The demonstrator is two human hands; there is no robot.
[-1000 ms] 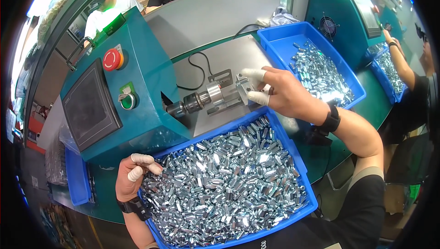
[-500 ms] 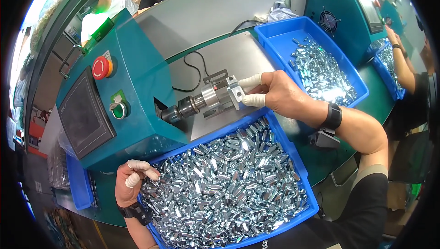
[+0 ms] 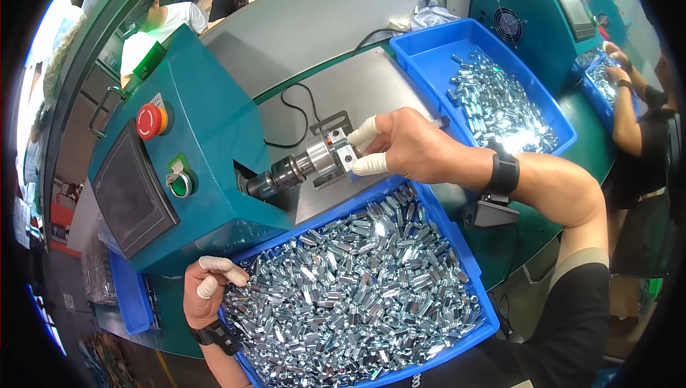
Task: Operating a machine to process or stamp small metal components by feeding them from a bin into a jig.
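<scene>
My right hand (image 3: 421, 148), with pale finger cots on its thumb and index finger, is closed on a small silvery metal block (image 3: 344, 153). The block sits against the round steel collar (image 3: 321, 155) of a spindle (image 3: 288, 171) coming out of a green machine (image 3: 207, 145). Whether a small part lies between those fingertips is hidden. My left hand (image 3: 207, 288), also in finger cots, is curled at the left side of a blue bin (image 3: 468, 259) heaped with shiny hexagonal metal standoffs (image 3: 357, 288). Its fingertips are pinched together over the pile; what they hold is too small to make out.
Behind my right hand stands a second blue bin (image 3: 421, 48) partly filled with standoffs. The machine carries a red emergency button (image 3: 151, 121), a green button (image 3: 180, 185) and a dark screen (image 3: 134, 188). A black cable (image 3: 304, 95) crosses the metal plate. Co-workers sit beyond and at right.
My right hand has moved left with the metal block, bringing it up to the steel collar. The left hand has stayed at the bin's edge. The view has shifted slightly.
</scene>
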